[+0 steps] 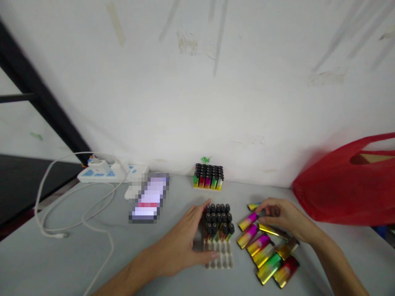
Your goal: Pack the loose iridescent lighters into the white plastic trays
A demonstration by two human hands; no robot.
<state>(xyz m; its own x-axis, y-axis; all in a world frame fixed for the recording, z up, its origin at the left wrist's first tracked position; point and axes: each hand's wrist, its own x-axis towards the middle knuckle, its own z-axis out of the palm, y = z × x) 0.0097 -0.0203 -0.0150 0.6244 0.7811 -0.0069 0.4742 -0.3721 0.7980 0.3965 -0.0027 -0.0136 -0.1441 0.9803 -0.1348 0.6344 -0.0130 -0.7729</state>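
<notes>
My left hand (pixel 180 240) grips a pale tray (pixel 218 263) from its left side. Its thumb lies over the near wells, and its fingertips reach the far left corner. Black-topped lighters (pixel 218 218) stand upright in the tray's far rows; the nearest wells show bare. On the right, my right hand (pixel 279 216) has its fingers pinched at the upper end of a magenta-and-yellow lighter (pixel 247 222), partly hiding that end. Several shiny lighters lie loose below this hand, among them a green-and-gold one (pixel 269 268) and a red-and-gold one (pixel 286 271).
Against the wall stands another tray full of upright lighters (pixel 208 176). A phone (pixel 149 197) lies at left, beside a white power strip (pixel 112 172) and a looping white cable (pixel 106 232). A red plastic bag (pixel 342 185) sits at the right.
</notes>
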